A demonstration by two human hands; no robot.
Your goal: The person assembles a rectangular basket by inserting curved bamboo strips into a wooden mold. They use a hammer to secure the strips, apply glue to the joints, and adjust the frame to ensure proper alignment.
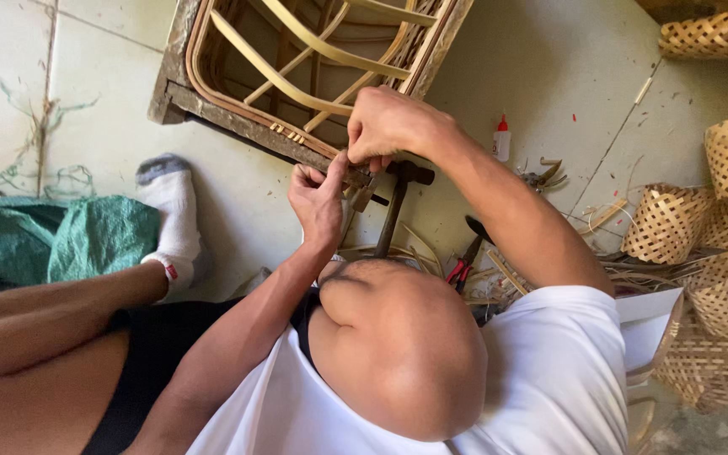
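Observation:
A wooden frame [238, 118] lies on the tiled floor with pale bent bamboo strips [297, 42] curved inside it. My right hand [389, 126] is closed, pinching the bamboo strip at the frame's near right rim. My left hand [318, 202] sits just below it, thumb up against the same spot and fingers curled on the strip's end. A dark-handled hammer [393, 215] lies directly under both hands, with its head near my right wrist. What is between my fingertips is too small to make out.
A white glue bottle with a red cap [501, 139], shears [547, 175] and red-handled pliers [463, 261] lie right of the hammer among loose strips. Several woven baskets [667, 221] crowd the right side. A green sack [86, 240] lies at left, by my socked foot [172, 221].

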